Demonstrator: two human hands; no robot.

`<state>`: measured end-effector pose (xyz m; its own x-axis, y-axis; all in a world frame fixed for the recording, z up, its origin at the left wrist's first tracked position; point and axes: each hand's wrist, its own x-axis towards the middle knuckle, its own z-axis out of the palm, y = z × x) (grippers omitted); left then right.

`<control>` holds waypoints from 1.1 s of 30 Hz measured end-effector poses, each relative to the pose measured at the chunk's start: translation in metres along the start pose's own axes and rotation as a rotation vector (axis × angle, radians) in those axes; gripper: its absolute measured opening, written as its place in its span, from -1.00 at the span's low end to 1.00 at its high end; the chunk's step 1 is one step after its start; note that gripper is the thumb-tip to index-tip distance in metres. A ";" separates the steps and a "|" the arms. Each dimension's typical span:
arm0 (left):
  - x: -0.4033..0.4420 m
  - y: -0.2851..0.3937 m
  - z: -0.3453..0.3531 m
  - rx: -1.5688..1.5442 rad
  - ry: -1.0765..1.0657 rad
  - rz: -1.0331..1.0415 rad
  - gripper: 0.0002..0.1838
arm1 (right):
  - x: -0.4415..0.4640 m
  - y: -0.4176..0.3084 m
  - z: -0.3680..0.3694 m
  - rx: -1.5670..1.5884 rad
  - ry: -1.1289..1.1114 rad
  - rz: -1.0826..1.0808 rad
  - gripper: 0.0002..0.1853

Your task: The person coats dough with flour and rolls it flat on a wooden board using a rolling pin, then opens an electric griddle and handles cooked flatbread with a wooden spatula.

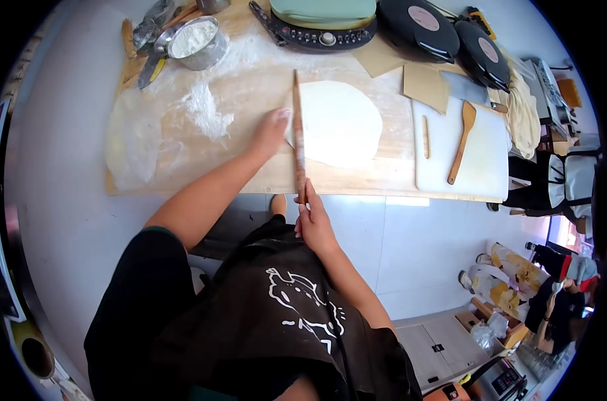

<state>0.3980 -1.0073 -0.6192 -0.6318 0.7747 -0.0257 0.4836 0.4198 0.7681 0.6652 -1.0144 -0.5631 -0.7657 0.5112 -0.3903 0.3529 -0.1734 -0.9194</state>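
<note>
A thin round sheet of dough (342,123) lies on the floured wooden board (250,177). Across its left edge rests a long, slim rolling pin (299,144), pointing away from me. My right hand (317,224) is closed round the pin's near end, just past the front edge of the board. Left of the pin, my left hand (272,134) has its fingers curled at the dough's edge, where a little dough shows. Its fingertips are slightly blurred and partly hidden.
A metal bowl of flour (200,43) stands at the back left near a scraper (151,70). Loose flour (206,113) lies in front. To the right, a wooden spatula (462,140) rests on a white cutting board (430,170). Electric griddles (327,30) line the back. People are at the far right.
</note>
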 end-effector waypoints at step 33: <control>0.129 0.024 0.036 0.659 -0.170 0.639 -0.30 | 0.033 0.006 -0.116 -0.619 0.115 -0.110 -0.32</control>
<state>0.3498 -0.8800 -0.6269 -0.0552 0.9881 0.1433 0.9879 0.0332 0.1517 0.7045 -0.9006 -0.5760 -0.7643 0.5918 -0.2561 0.5477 0.3862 -0.7422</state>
